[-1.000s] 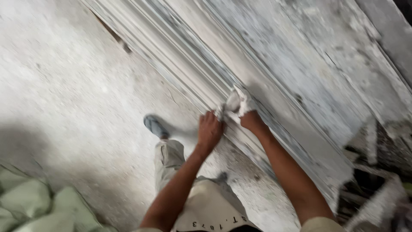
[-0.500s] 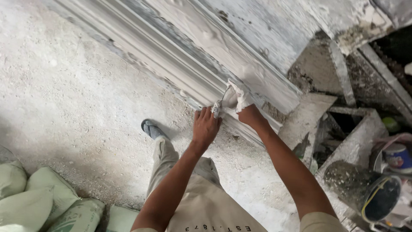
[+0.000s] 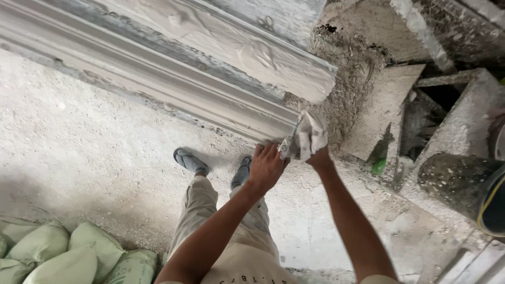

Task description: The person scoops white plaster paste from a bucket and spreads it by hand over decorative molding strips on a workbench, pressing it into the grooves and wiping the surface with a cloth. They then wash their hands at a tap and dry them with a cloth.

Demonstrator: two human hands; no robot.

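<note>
A long plaster moulding (image 3: 173, 84) with stepped ridges runs across the upper half of the head view and ends near the middle right. My right hand (image 3: 311, 142) is coated in white plaster and grips a flat metal scraper blade (image 3: 292, 138) at the moulding's end. My left hand (image 3: 266, 167) rests just beside it, fingers close together, touching the lower edge of the moulding near the blade. Both forearms reach up from the bottom of the view.
My legs and grey sandals (image 3: 190, 161) stand on a dusty concrete floor (image 3: 89, 158). Pale green sacks (image 3: 68, 257) are stacked at the bottom left. Broken slabs and rubble (image 3: 389, 105) fill the right side, with a dark drum (image 3: 463, 184) at the right edge.
My hands have slid along the moulding to its end. The view has shifted, bringing the rubble, the drum and the sacks more into sight.
</note>
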